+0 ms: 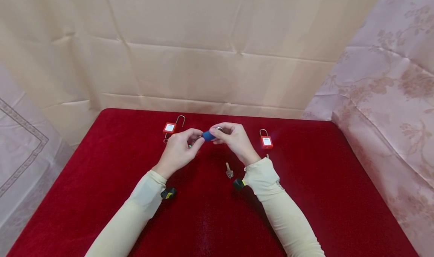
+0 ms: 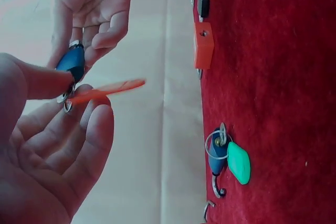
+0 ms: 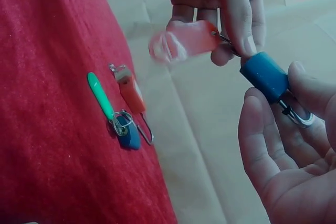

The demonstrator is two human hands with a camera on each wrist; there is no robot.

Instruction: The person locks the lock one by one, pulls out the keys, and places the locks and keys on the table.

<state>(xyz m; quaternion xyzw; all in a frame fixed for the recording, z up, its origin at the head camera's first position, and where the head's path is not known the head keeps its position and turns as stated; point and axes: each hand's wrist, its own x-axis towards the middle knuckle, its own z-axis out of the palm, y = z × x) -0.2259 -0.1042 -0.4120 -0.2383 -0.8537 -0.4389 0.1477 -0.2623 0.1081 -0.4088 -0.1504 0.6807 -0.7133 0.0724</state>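
Nearest to me, both cream sleeves [image 1: 142, 200] extend over the red tablecloth [image 1: 101, 196]. A loose key [image 1: 229, 170] lies on the cloth just beside the right wrist.

Further out, I see both hands raised above the cloth, meeting at the centre. The right hand [image 1: 234, 140] pinches a blue padlock [image 1: 208, 135] between thumb and curled fingers; its metal shackle [image 3: 298, 117] sits against the right fingers. The left hand [image 1: 179, 148] has thumb and fingers closed on a key at the padlock's base, with an orange-red tag [image 2: 105, 90] hanging from the key ring. The key blade itself is hidden by the fingers.

Beneath the hands, a second blue padlock [image 2: 216, 157] lies on the cloth with a green tag [image 2: 239, 163] touching it.

Beyond the hands, a red padlock [image 1: 169, 127] lies left of centre and another red padlock [image 1: 266, 141] lies to the right, well apart. A beige backdrop [image 1: 210, 46] stands behind the table.
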